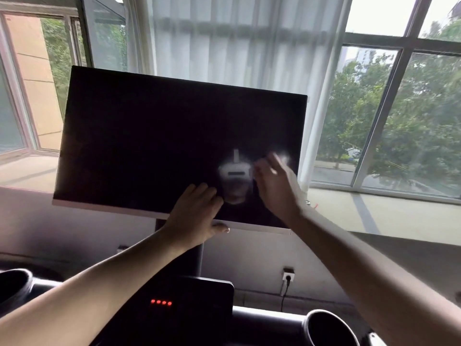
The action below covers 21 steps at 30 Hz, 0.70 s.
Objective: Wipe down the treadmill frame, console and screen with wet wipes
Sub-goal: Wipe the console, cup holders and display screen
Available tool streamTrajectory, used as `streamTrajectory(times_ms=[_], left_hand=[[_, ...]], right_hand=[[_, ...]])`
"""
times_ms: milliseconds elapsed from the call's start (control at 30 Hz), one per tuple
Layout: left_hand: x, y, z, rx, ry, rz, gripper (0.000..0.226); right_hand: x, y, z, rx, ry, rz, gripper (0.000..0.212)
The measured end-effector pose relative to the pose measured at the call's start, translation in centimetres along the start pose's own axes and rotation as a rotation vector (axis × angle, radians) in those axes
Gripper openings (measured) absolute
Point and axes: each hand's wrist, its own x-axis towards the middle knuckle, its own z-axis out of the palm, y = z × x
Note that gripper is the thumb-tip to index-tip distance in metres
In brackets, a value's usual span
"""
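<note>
Looks like it's the screen's turn. The screen (174, 136) is dark and tipped so its left side rides higher, up on a post (198, 260) above the console (199, 303) with its little row of red lights (161, 302).

The left hand (197, 213) steadies it at the bottom edge. Its fingers lie slightly curled on the glass and the thumb is hooked under the pale lower rim, so it's pinching that edge.

The right hand (274, 186) is up over the lower right part of the glass, and it's mostly motion blur. There's a pale smear at its fingertips that I'd guess is the wet wipe (283, 156). Whether those fingers are flat on it or curled round it, I honestly can't tell.

My read is that the screen wipe is under way in the lower right corner. I can't judge how much of the glass is already done, and the console doesn't look like anyone's on it yet.

The next move probably wants long, light passes across toward the left side while the left hand braces. That panel looks like it swivels easily, so pushing hard would just swing it away.
</note>
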Motion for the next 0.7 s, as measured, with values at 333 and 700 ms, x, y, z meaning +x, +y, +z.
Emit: streamTrajectory(times_ms=[333, 700], left_hand=[[-0.1, 0.1, -0.1, -0.012, 0.03, 0.034, 0.054], [-0.3, 0.0, 0.3, 0.001, 0.036, 0.034, 0.054]], right_hand=[[-2.6, 4.0, -3.3, -0.09, -0.051, 0.0, 0.009], [-5.9, 3.2, -3.6, -0.083, -0.257, -0.158, 0.006]])
